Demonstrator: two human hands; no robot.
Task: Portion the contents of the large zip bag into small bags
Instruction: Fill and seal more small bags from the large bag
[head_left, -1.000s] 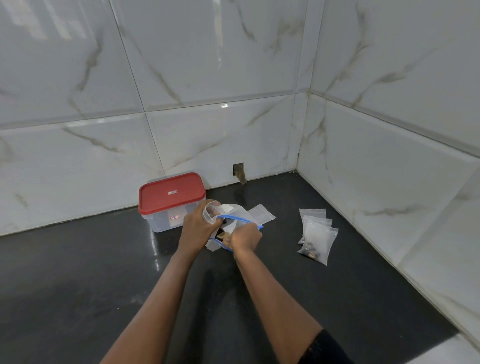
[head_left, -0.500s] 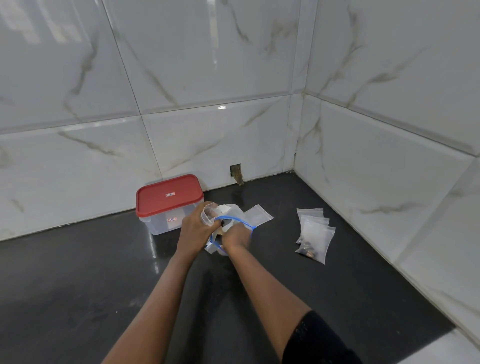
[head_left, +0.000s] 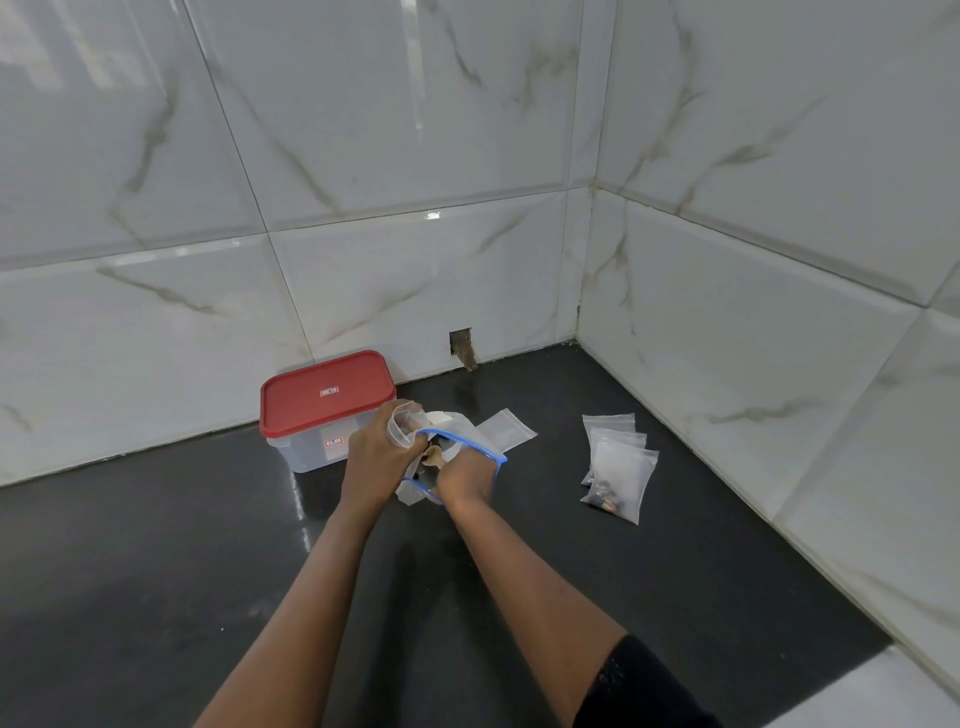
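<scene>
A rectangular clear plastic container (head_left: 324, 410) with a rounded red lid stands at left on a glossy black desk (head_left: 156, 571), against white, grey-veined marble-look wall tiles (head_left: 363, 130). Just beside it, the person's left hand (head_left: 376, 457) grips a small bag (head_left: 402, 426) of thin clear film, its mouth bowed open. The crumpled, clear large zip bag (head_left: 464, 440), edged with a blue zip strip, sits on the desk between the hands, with brown pieces (head_left: 432, 457) visible inside. The right hand (head_left: 467, 475) is pushed into its mouth, fingers hidden by the plastic, so its grip cannot be made out. A flat empty bag (head_left: 506, 430) lies behind. Well to the right, overlapping filled small bags (head_left: 621, 475) hold dark pieces in their bottom corners.
</scene>
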